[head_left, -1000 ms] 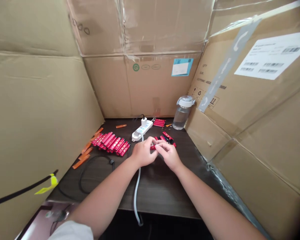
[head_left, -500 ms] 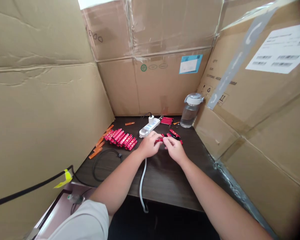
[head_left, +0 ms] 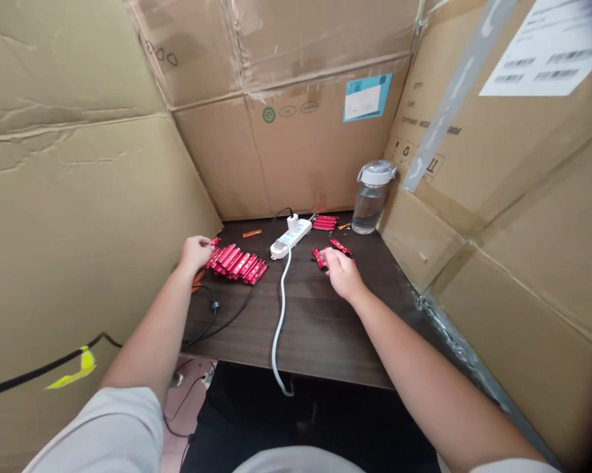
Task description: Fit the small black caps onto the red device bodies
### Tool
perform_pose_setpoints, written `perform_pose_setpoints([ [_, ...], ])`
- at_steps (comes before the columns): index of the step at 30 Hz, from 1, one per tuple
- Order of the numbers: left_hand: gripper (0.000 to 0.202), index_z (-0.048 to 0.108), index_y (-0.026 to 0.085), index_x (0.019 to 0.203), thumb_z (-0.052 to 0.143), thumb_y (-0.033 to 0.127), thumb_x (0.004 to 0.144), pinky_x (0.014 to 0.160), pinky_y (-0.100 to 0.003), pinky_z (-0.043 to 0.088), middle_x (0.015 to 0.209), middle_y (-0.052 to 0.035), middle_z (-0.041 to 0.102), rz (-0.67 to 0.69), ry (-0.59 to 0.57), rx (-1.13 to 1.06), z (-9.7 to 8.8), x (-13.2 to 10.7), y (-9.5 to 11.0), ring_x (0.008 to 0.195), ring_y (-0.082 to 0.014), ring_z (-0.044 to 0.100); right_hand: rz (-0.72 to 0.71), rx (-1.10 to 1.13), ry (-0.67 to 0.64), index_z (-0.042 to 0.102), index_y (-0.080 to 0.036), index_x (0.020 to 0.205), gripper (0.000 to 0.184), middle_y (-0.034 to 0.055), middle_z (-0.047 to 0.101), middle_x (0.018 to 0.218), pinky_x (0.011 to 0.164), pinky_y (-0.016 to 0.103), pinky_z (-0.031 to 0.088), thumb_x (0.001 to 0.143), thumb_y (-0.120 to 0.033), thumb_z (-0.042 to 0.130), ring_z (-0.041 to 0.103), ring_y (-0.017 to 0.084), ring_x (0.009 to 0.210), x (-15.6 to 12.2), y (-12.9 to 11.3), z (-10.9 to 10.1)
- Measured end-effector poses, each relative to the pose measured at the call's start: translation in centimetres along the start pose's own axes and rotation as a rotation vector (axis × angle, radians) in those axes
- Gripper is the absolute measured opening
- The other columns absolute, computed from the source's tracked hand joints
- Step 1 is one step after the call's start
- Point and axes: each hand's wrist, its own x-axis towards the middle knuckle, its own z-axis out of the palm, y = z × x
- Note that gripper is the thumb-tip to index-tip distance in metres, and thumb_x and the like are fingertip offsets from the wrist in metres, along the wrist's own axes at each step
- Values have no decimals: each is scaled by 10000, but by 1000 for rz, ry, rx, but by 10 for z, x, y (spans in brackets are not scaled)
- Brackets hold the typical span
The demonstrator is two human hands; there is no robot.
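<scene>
My left hand (head_left: 195, 253) is at the left end of a row of several red sticks (head_left: 237, 263) on the dark table (head_left: 315, 328). Its fingers are curled round one red stick at that end. My right hand (head_left: 341, 272) rests palm down on a small pile of red and black sticks (head_left: 325, 253) right of the white cable; its fingertips touch the pile, and I cannot see whether they grip one. A third small stack of red sticks (head_left: 325, 223) lies at the back by the bottle.
Cardboard boxes wall in the table on the left (head_left: 79, 217), back (head_left: 296, 144) and right (head_left: 512, 197). A white power strip (head_left: 290, 238) with its cable (head_left: 278, 315) lies mid-table. A clear water bottle (head_left: 369, 199) stands back right. Orange strips (head_left: 252, 233) and a black cable (head_left: 217, 309) lie left.
My hands were together over the right pile, working one stick. My left hand has since moved left to the end of the red row; my right hand stays at the pile.
</scene>
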Motion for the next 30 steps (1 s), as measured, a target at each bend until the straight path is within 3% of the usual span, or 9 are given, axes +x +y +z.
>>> perform_pose_setpoints([
  [3,192,698,121,875,651,175,697,679,-233,482,867,-86,723,-23,-59,25,6,-2,-11,749,-163,652,-40,-68,-30,635,-181,867,512,81,651,881,780,325,448,916,-551,284,593,212,865,-1,-5,-2],
  [7,160,708,134,839,655,192,700,671,-240,472,852,-91,729,-32,-100,86,11,-2,-10,760,-181,659,-94,-174,-75,627,-183,811,461,88,646,884,852,336,415,927,-484,297,583,220,913,-1,-8,-4],
  [16,187,709,163,864,650,271,723,746,-279,463,931,-97,721,-37,-126,203,6,-1,-8,837,-208,647,-109,-245,-66,604,-190,778,428,85,646,844,870,323,398,929,-446,297,582,219,928,1,-10,-10],
  [20,144,708,150,799,635,238,711,730,-303,481,826,-94,718,2,-114,233,-3,0,-4,781,-224,644,-54,-254,3,579,-195,703,466,67,627,768,788,312,415,928,-478,285,588,211,830,6,-8,-16],
  [22,138,706,151,780,608,213,705,724,-322,493,784,-85,707,75,-14,228,-8,-4,8,760,-231,640,-28,-251,67,588,-192,702,490,68,627,758,764,306,417,928,-491,271,591,206,803,9,-4,-20],
  [24,177,703,170,812,547,214,742,779,-312,493,868,-67,700,183,82,168,-8,-15,30,819,-211,635,15,-242,135,609,-185,721,520,77,641,772,760,303,418,926,-509,257,598,204,799,13,1,-22],
  [26,218,701,174,822,498,242,780,789,-285,495,897,-56,690,430,168,-10,0,-35,60,820,-182,632,77,-219,200,628,-178,749,549,87,659,792,754,299,424,919,-535,247,608,203,801,16,6,-24],
  [28,239,702,179,855,490,274,799,809,-274,489,907,-46,686,673,92,-124,17,-60,95,848,-169,625,136,-189,244,641,-174,762,575,93,673,801,740,294,431,909,-562,243,618,204,796,18,10,-25],
  [30,249,703,183,883,485,280,812,845,-278,478,950,-51,683,849,-95,-131,43,-86,129,900,-174,616,173,-164,262,650,-174,774,589,96,683,806,721,294,437,900,-581,243,624,206,776,19,12,-26],
])
